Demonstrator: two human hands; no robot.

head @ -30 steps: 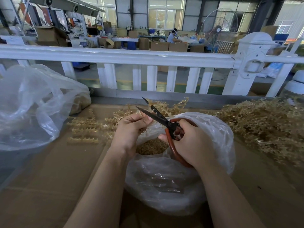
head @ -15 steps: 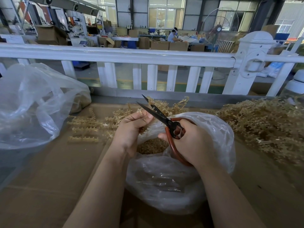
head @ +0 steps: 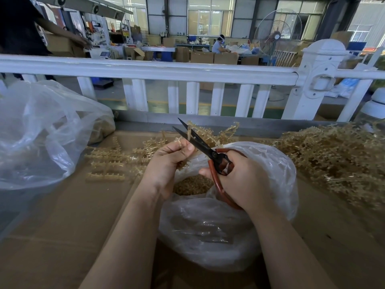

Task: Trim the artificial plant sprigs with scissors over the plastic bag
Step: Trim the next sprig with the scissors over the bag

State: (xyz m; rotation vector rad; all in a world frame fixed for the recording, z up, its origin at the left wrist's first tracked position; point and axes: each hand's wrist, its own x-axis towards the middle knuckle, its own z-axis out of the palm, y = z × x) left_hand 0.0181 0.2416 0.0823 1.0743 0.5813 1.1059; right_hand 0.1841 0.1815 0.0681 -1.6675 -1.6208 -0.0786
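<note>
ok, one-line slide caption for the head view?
Left hand holds a sprig between open scissors above the plastic bag.

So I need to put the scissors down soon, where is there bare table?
Bare cardboard lies left of the left forearm, below the laid-out sprigs. Right of the open bag is narrower, crowded by the sprig heap.

Both your forearms are bare right up to the near edge, no sleeves; your left hand (head: 166, 163) and right hand (head: 245, 180) are ungloved, no rings showing.

Factory hall: stacked cartons (head: 201, 56), industrial fan (head: 277, 36), packing benches (head: 158, 49).
</note>
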